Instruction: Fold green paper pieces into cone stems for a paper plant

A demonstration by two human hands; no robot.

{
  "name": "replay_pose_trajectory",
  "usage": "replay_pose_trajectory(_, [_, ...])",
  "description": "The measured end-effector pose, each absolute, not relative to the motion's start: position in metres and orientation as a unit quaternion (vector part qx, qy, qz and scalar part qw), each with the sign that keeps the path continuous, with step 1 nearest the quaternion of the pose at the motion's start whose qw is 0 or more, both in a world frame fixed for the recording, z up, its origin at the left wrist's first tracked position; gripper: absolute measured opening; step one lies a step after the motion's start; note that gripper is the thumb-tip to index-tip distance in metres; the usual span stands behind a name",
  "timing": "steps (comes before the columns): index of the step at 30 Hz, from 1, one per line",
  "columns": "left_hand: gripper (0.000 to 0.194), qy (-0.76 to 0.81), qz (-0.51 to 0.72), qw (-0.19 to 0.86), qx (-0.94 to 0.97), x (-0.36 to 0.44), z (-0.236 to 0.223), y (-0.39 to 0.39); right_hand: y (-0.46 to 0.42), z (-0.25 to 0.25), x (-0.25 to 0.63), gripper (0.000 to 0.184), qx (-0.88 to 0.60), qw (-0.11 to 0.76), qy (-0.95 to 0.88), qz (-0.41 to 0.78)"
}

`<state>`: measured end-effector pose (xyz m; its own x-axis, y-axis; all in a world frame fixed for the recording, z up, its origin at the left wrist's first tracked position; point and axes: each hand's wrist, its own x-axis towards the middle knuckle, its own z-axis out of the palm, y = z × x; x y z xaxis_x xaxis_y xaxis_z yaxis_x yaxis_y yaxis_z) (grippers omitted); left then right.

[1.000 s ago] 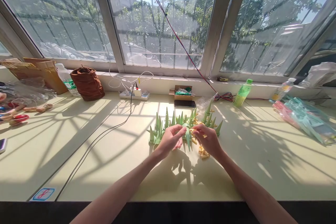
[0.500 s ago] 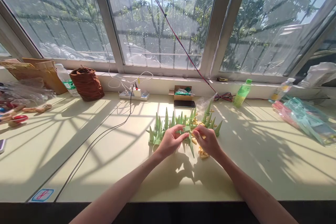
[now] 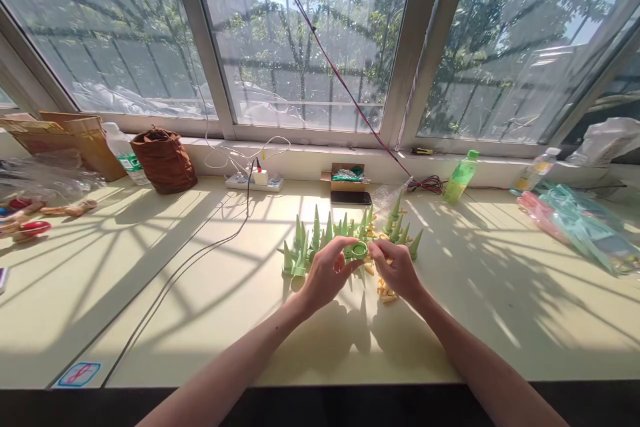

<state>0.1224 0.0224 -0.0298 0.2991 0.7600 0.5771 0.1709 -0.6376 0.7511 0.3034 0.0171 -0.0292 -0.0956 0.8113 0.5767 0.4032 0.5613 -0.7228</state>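
My left hand (image 3: pixel 324 275) pinches a green plastic watering spike (image 3: pixel 359 251) between thumb and fingers. Its round hollow collar faces me, and its point is largely hidden behind. Close to the collar's right side, my right hand (image 3: pixel 398 268) is closed in a pinch; whatever is between its fingertips is too small to make out. Several more green spikes (image 3: pixel 316 230) stand points-up on the table just beyond my hands. Small yellow plastic pieces (image 3: pixel 387 291) lie below my right hand, and others are scattered among the spikes.
Behind the spikes lie a black phone (image 3: pixel 351 197) and a small open carton (image 3: pixel 348 177). A power strip (image 3: pixel 255 181) trails a black cable across the table. Bottles (image 3: pixel 461 177) and plastic bags (image 3: pixel 580 220) are to the right; a brown bag (image 3: pixel 164 160) stands left.
My left hand has turned the green watering spike, so its open round collar now faces me and its point no longer hangs down toward me. My right hand stays beside it.
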Motion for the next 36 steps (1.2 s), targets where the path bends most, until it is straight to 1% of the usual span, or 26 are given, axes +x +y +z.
replay_pose_trajectory(2, [0.037,0.322,0.506,0.303,0.74,0.123,-0.029,0.021,0.017,-0.03,0.305,0.037,-0.425,0.535,-0.702,0.203])
replay_pose_trajectory(4, [0.035,0.334,0.507,0.32,0.727,0.123,-0.027,0.02,0.017,-0.031,0.306,0.034,-0.422,0.547,-0.692,0.209])
replay_pose_trajectory(5, [0.038,0.338,0.505,0.331,0.722,0.123,-0.027,0.019,0.018,-0.032,0.307,0.033,-0.42,0.552,-0.689,0.212])
replay_pose_trajectory(8, [0.062,0.339,0.483,0.369,0.718,0.121,-0.026,0.019,0.018,-0.033,0.308,0.029,-0.408,0.555,-0.691,0.219])
replay_pose_trajectory(9, [0.067,0.337,0.473,0.383,0.718,0.121,-0.025,0.019,0.017,-0.033,0.307,0.028,-0.402,0.55,-0.697,0.222])
replay_pose_trajectory(11, [0.069,0.33,0.454,0.406,0.721,0.121,-0.025,0.019,0.017,-0.032,0.306,0.027,-0.386,0.534,-0.718,0.224])
replay_pose_trajectory(16, [0.057,0.318,0.424,0.432,0.73,0.121,-0.023,0.018,0.017,-0.032,0.306,0.024,-0.375,0.519,-0.731,0.237])
replay_pose_trajectory(20, [0.049,0.316,0.408,0.427,0.742,0.12,-0.021,0.017,0.018,-0.034,0.309,0.024,-0.385,0.517,-0.719,0.261])
replay_pose_trajectory(26, [0.038,0.322,0.414,0.364,0.77,0.119,-0.026,0.018,0.018,-0.031,0.309,0.028,-0.385,0.509,-0.736,0.227])
replay_pose_trajectory(30, [0.028,0.327,0.422,0.311,0.786,0.12,-0.03,0.02,0.017,-0.027,0.308,0.034,-0.406,0.491,-0.745,0.197])
replay_pose_trajectory(34, [0.02,0.306,0.414,0.28,0.81,0.12,-0.031,0.021,0.016,-0.024,0.306,0.043,-0.42,0.483,-0.745,0.19])
replay_pose_trajectory(36, [0.018,0.301,0.414,0.267,0.816,0.12,-0.03,0.021,0.016,-0.024,0.305,0.045,-0.424,0.485,-0.74,0.193])
